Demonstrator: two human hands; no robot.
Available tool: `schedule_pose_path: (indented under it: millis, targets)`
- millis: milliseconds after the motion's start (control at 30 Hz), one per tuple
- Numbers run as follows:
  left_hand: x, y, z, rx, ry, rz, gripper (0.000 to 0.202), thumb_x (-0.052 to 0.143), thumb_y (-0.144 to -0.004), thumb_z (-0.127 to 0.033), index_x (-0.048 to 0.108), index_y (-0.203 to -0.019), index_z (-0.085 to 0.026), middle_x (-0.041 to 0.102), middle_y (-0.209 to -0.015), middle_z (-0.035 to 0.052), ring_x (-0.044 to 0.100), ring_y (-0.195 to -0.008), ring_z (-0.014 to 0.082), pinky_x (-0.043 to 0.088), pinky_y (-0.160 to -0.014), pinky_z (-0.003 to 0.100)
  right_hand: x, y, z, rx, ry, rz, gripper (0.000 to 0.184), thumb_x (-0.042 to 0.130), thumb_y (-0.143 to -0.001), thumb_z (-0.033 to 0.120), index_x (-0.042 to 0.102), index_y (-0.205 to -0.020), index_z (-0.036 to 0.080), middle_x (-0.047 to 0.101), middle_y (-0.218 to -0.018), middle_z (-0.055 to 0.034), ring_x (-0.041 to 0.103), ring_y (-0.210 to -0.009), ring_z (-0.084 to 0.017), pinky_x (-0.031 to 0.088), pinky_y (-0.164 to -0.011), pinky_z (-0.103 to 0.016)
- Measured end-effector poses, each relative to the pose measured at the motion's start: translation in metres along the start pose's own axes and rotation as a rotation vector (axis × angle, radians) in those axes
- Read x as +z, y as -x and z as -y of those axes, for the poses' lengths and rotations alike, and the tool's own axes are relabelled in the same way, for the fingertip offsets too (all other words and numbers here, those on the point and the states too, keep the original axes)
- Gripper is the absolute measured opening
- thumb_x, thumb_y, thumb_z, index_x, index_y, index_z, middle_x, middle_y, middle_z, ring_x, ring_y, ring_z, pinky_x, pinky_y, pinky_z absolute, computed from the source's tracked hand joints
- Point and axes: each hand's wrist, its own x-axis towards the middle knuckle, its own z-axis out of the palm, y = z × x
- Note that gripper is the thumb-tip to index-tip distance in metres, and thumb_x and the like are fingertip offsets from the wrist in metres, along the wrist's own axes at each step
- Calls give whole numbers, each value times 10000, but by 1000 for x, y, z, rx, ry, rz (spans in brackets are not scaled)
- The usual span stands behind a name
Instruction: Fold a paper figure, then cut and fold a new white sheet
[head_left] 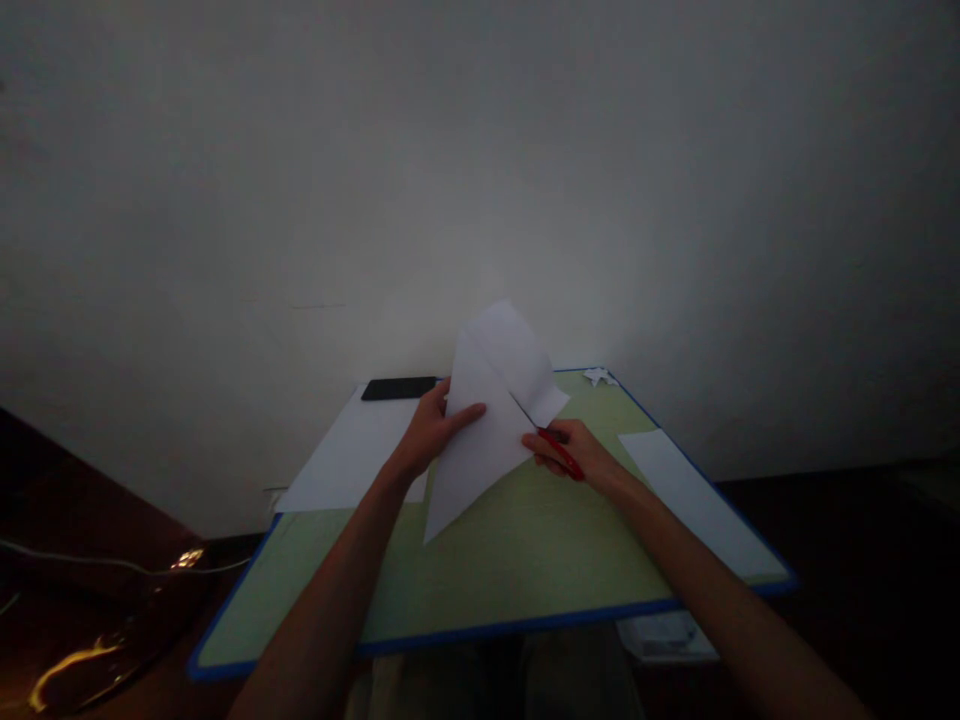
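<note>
A sheet of white paper (pixel 480 400) is held up above the table, tilted, with a cut or crease line running diagonally from its upper left toward the scissors. My left hand (pixel 435 425) grips the paper's left edge, thumb on the near face and the other fingers mostly behind it. In my right hand (pixel 574 450) are red-handled scissors (pixel 561 455), whose dark blades lie against the paper at its right side. Part of the sheet to the right of the blades bends away. The fingers inside the scissor handles are partly hidden.
The pale green table (pixel 480 570) has a blue rim. A black phone (pixel 397 388) lies at the back left on a white sheet (pixel 330 460). Another white sheet (pixel 697 500) lies along the right edge, and small folded or cut paper (pixel 600 377) sits at the back right corner. A wall (pixel 480 180) stands behind.
</note>
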Motion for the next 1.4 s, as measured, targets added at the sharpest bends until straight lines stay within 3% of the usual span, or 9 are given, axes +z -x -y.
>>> schedule_pose_path:
  millis: [533, 1400]
  targets:
    - [-1, -1, 1, -3, -8, -8, 574, 823, -740, -396, 622, -1223, -158, 741, -1136, 141, 743, -901, 286, 646, -753, 422, 2, 3, 5, -21, 31, 6, 555, 723, -736, 684, 541, -607, 175, 513, -508, 34, 406, -394, -60, 229, -372, -216]
    - [-2, -2, 2, -4, -16, 2, 589, 808, -755, -400, 606, -1253, -160, 726, -1192, 150, 742, -917, 291, 645, -760, 431, 0, -2, -5, -19, 48, 18, 570, 721, -733, 692, 502, -569, 193, 482, -470, 44, 383, -365, -61, 227, -351, -223]
